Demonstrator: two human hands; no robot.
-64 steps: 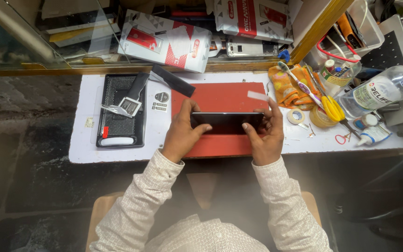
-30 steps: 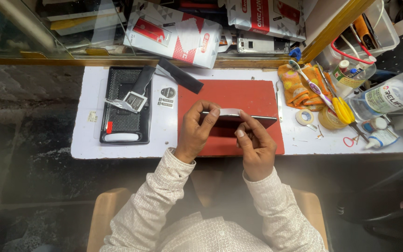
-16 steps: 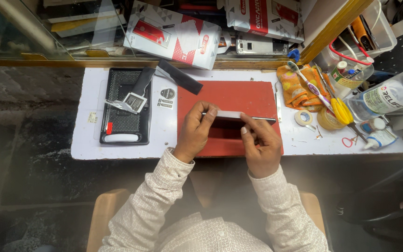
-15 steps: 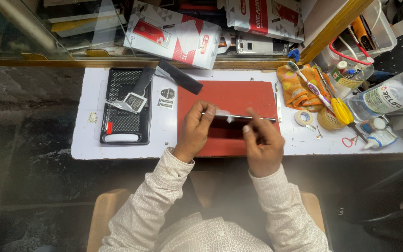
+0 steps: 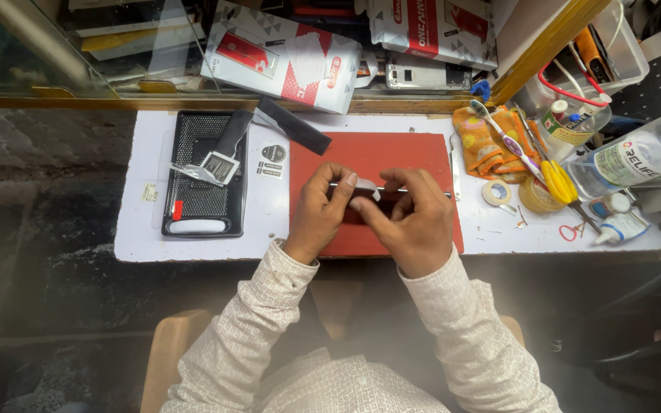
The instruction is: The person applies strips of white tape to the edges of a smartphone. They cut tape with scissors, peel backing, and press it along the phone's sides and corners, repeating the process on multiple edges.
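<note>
Both hands are up over the red mat, right in the middle of the white worktop. The left hand and the right hand pinch a thin dark phone between them, turned edge-on so only a slim dark line shows, with its end poking out past the right hand. Left grip: fingers curled shut on the phone's left end. Right grip: fingers closed over its middle, and a small white tab sits at the fingertips where the two hands meet. Which hand holds that tab, I cannot tell.

Over to the containers. On the left, a black mesh tray carries a flat black strip, a small silvery square piece, a white bar and a little red bit. Far right, a clear plastic tub holds a red cable loop and a small bottle. A clear bottle with a white label lies on its side beside it.

Packages now: at the back, behind the worktop's edge, a white and red flat box lies tilted, and another white and red box sits to its right. An orange cloth lies right of the mat, with a toothbrush, yellow-handled scissors and a tape roll close by.
</note>
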